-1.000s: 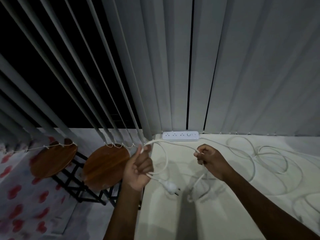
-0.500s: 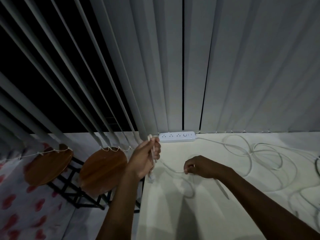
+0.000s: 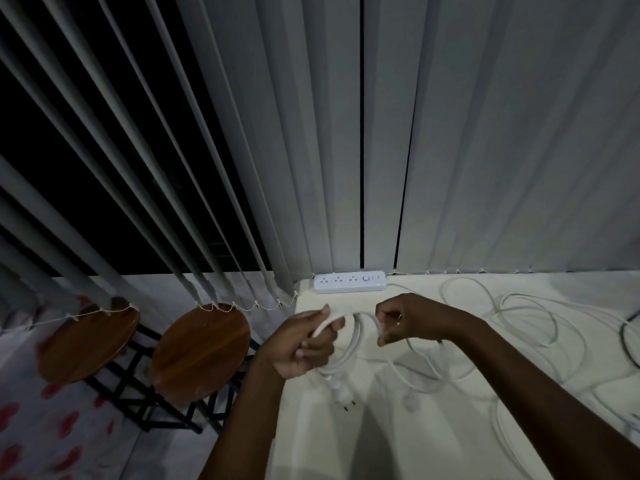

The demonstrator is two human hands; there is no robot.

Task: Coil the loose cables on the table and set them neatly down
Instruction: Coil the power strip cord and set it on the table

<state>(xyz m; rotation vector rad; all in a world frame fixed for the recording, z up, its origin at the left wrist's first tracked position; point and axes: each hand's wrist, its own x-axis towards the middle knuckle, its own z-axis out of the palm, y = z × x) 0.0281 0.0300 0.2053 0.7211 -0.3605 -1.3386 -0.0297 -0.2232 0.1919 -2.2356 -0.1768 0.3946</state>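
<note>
Both hands are closed on the same white cable (image 3: 353,344): the left hand (image 3: 304,344) grips the gathered loops just above the near left corner of the table (image 3: 381,445), and the right hand (image 3: 405,320) pinches the running length beside it, fingers curled. Half a second ago the right hand was low on the tabletop, reaching for slack; now it has come up level with the left and brought a fresh turn across, so the bundle looks one loop thicker. The plug (image 3: 341,393) hangs under the left hand, its pins just over the table. By my reading the coiling is only in its early part, since most of the cable lies in loose curls to the right, trailing from the power strip (image 3: 349,282) at the blinds (image 3: 311,150).
</note>
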